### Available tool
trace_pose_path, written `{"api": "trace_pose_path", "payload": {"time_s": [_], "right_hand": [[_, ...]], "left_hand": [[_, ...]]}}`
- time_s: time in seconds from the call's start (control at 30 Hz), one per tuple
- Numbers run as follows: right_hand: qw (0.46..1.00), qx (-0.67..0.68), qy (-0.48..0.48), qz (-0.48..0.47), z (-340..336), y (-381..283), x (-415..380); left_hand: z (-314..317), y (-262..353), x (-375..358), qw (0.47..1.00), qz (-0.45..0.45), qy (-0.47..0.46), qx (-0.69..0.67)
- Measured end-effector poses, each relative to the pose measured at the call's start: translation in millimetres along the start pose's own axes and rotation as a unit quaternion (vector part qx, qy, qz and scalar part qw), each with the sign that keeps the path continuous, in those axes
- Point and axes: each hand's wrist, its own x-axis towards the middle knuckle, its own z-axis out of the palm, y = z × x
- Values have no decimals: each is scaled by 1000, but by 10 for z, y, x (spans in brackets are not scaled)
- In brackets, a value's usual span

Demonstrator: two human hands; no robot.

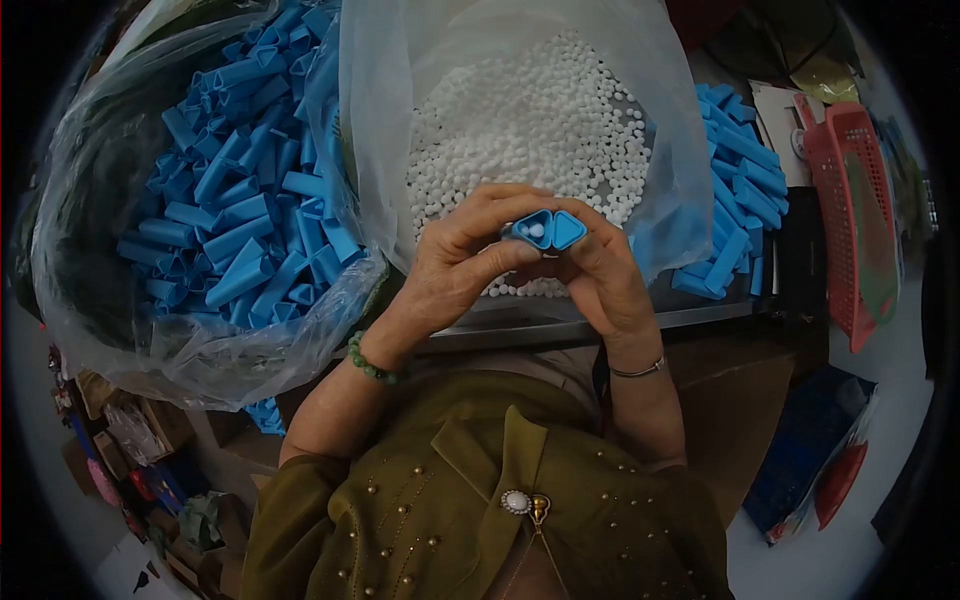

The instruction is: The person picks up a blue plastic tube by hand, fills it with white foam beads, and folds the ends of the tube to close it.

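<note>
Both hands meet in front of my chest around a small blue triangular case (520,229). Its open end faces me, and a few white balls (537,230) show inside. A triangular blue lid (569,231) stands swung open at its right side. My left hand (462,245) wraps the case, thumb below and fingers above. The fingers of my right hand (608,270) press around the lid side. Just beyond the hands, many loose white balls (520,120) lie in a clear plastic bag (375,60).
At the left, a large clear bag (90,330) holds a heap of blue triangular cases (235,180). More blue cases (740,190) are piled at the right. Beyond them stands a pink perforated basket (845,220). A table edge (690,318) runs in front of me.
</note>
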Motion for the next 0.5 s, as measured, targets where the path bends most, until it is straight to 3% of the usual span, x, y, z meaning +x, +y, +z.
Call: {"api": "trace_pose_path", "payload": {"time_s": [0.13, 0.2, 0.43, 0.5], "right_hand": [[1000, 16, 4, 25, 44, -17, -1], [999, 20, -6, 37, 19, 6, 2], [1000, -6, 23, -6, 280, -42, -73], [991, -113, 67, -23, 324, -29, -96]], "left_hand": [[15, 55, -36, 996, 18, -15, 81], [31, 80, -48, 977, 61, -26, 204], [149, 194, -102, 946, 101, 27, 306], [193, 238, -131, 940, 102, 40, 322]]}}
